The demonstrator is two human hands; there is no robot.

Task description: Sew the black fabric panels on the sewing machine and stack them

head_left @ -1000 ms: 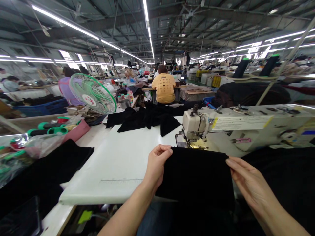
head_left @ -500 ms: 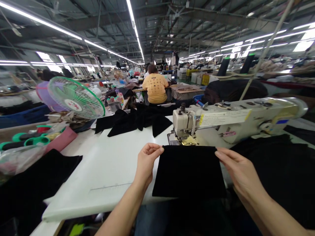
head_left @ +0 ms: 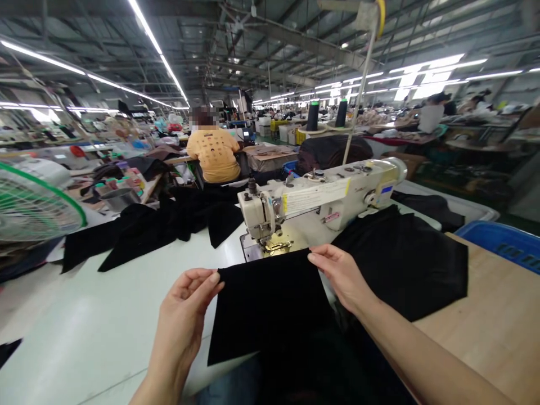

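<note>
A black fabric panel (head_left: 270, 304) is stretched between my two hands, its upper edge taut and its lower part hanging over the table's front edge. My left hand (head_left: 188, 306) pinches the upper left corner between thumb and fingers. At the upper right corner, my right hand (head_left: 337, 273) pinches the same panel. Just beyond that edge stands the white sewing machine (head_left: 312, 194), its needle area close above the panel's top. I cannot tell whether the cloth touches the presser foot.
More black cloth lies heaped behind the machine head (head_left: 169, 216), and a black stack (head_left: 405, 259) sits to the right. A green-rimmed fan (head_left: 37, 202) is at the left. A blue basket (head_left: 502, 242) stands at far right. A person in a yellow shirt (head_left: 213, 154) sits ahead.
My view has turned to the right, so the machine and panel appear further left. The panel now tilts, its right corner higher than its left. Both hands keep their pinch on it.
</note>
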